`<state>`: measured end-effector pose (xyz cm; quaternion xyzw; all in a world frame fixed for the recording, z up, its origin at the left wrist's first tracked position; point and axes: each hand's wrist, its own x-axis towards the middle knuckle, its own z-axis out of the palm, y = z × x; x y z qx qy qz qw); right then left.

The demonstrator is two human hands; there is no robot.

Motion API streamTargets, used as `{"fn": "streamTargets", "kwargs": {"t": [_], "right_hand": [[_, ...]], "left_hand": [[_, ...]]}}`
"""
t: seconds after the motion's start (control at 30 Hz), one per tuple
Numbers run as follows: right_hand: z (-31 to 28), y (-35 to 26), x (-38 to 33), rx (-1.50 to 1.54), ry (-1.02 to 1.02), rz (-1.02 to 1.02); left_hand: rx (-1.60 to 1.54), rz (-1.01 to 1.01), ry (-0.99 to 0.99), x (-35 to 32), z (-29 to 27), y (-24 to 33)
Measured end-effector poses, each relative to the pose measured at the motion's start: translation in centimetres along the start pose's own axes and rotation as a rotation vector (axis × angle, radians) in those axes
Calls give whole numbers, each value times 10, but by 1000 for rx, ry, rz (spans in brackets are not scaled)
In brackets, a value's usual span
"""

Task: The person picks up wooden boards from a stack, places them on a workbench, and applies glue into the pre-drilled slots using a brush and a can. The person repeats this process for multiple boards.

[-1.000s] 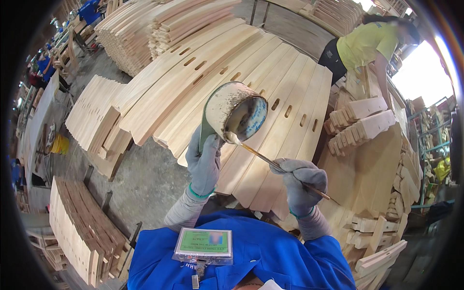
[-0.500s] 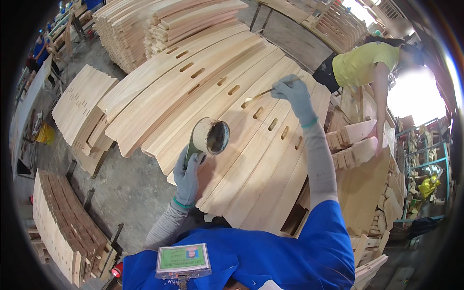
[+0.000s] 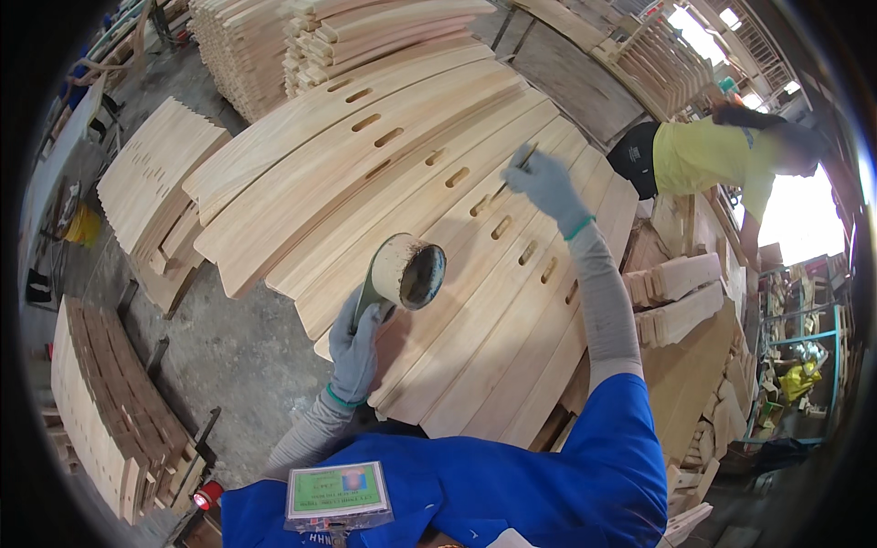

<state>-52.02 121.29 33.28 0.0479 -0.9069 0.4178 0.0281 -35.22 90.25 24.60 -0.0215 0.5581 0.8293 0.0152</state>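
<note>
My left hand point(image 3: 354, 354), in a grey knit glove, is closed around the green handle of a cream-coloured cup point(image 3: 396, 267). The cup is tilted, and its mouth shows a dark, stained inside. My gloved right hand point(image 3: 545, 184) pinches a thin brush point(image 3: 501, 190). Its lower end points down at an oval slot point(image 3: 480, 206) in one of the pale wooden boards point(image 3: 438, 301). Whether the bristles touch the slot's wall I cannot tell. The boards lie side by side beneath both hands, each with slots cut through near the middle.
Tall stacks of boards point(image 3: 236, 59) stand at the far left, with a slotted stack point(image 3: 155, 173) and darker-edged pieces point(image 3: 114, 402) nearer. At the right, a person in a yellow shirt point(image 3: 699, 155) leans over wooden parts point(image 3: 681, 292). A blue metal rack point(image 3: 804, 338) stands beyond.
My right hand has shifted slightly left, and the brush has turned from nearly level to steeply downward. The person in yellow has moved an arm away from the nearby wooden parts.
</note>
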Motion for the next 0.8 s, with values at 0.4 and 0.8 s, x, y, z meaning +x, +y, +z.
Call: {"fn": "streamTargets", "kwargs": {"t": [0.4, 0.8], "right_hand": [[5, -6, -10, -88, 4, -64], [-5, 10, -9, 254, 289, 128]], "left_hand": [[25, 14, -6, -1, 2, 0], [111, 82, -61, -3, -4, -9]]}}
